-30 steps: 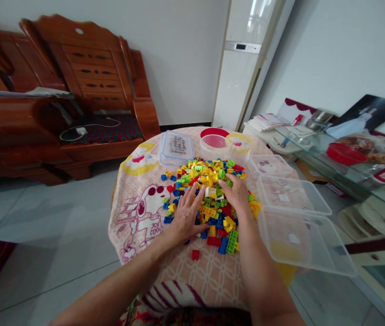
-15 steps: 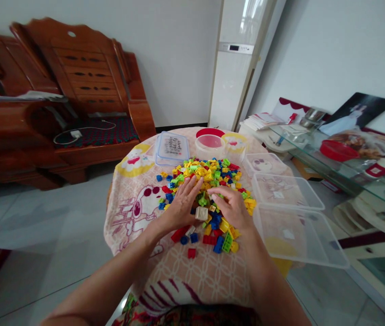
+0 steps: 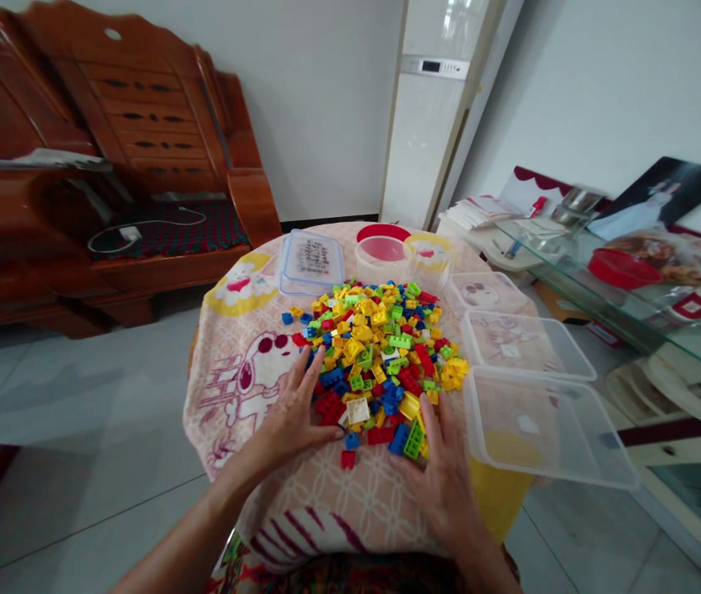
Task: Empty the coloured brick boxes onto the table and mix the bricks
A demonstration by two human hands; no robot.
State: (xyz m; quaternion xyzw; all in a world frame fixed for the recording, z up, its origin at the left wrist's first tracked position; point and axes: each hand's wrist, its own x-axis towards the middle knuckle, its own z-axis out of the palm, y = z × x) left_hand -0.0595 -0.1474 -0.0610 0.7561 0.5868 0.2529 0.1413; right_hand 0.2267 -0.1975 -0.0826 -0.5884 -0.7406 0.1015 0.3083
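A broad pile of toy building bricks (image 3: 366, 334) in yellow, green, red and blue lies on the cloth-covered round table (image 3: 381, 503). At the pile's left front edge rests my left hand (image 3: 292, 417), fingers spread, beside the bricks and holding nothing. My right hand (image 3: 443, 470) is at the right front edge, thumb and fingers apart, next to a green brick (image 3: 413, 440) and a blue brick (image 3: 398, 439). Between the hands are a white square brick (image 3: 358, 411) and, nearer me, a small red brick (image 3: 348, 459).
Clear plastic boxes (image 3: 552, 429) line the table's right side. Behind the pile stand a round clear tub (image 3: 383, 257), a red lid (image 3: 381, 231) and a blue-rimmed lidded box (image 3: 312, 262). A glass shelf (image 3: 610, 309) is on the right, a wooden chair (image 3: 158, 124) at the back left.
Both hands have drawn back from the middle of the pile toward me and moved apart, left hand leftward, right hand to the front right. More of the bricks now shows.
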